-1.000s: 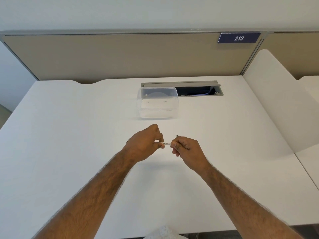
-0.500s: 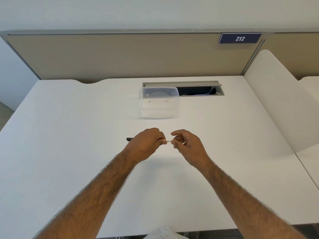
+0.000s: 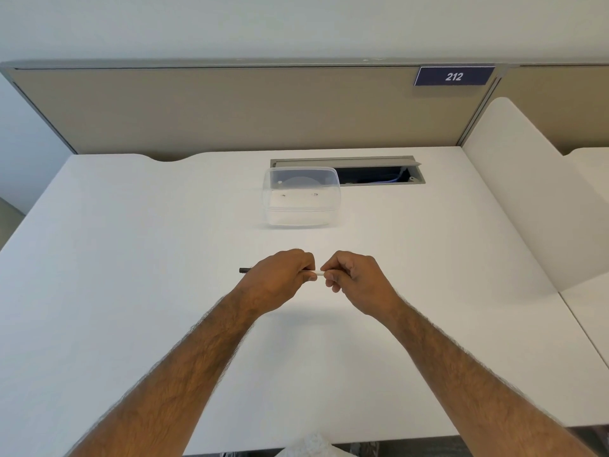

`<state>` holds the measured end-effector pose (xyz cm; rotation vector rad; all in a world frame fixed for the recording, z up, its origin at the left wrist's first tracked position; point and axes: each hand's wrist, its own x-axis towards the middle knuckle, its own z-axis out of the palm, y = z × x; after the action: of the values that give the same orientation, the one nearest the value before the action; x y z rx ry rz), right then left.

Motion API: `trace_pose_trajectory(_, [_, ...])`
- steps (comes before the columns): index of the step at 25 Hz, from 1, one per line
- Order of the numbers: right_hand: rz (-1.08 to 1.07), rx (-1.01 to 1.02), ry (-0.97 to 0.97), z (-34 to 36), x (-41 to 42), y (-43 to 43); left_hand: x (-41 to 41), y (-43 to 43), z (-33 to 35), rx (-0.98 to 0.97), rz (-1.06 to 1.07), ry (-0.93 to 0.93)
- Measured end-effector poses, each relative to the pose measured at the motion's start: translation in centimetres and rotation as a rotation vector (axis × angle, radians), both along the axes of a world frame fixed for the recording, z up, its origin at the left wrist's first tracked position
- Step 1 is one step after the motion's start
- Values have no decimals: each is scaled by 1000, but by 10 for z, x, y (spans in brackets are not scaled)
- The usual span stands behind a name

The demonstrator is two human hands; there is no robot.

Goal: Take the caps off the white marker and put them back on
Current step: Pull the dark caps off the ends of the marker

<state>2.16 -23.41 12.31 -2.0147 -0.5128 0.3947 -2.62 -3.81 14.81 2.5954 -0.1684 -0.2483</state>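
The white marker [image 3: 319, 274] lies level between my two hands, just above the middle of the white desk [image 3: 131, 258]. Only a short white stretch of it shows between the fingers. My left hand [image 3: 280, 282] is closed around its left part, and a dark end [image 3: 245, 270] sticks out past that hand to the left. My right hand [image 3: 352, 278] pinches the marker's right end with thumb and fingers. Whether a cap sits under the right fingers is hidden.
A clear plastic container [image 3: 301, 196] stands behind the hands. An open cable slot [image 3: 379, 174] lies at the back of the desk, with a beige partition [image 3: 230, 110] behind it. A white side panel [image 3: 527, 199] rises at the right.
Both hands moved slightly away from me and closer together. The marker turned level, and its dark end came into view left of my left hand.
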Motion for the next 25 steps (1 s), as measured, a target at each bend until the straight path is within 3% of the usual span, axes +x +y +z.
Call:
trace_pose_trajectory(7, [144, -197, -105, 19, 6, -4, -1, 3, -3, -8, -35, 23])
trace_pose_trajectory(12, [189, -229, -240, 27, 6, -2, 1, 2, 1, 53, -58, -66])
trace_pose_trajectory(25, [184, -254, -148, 31, 11, -2, 0, 10, 3, 11, -11, 8])
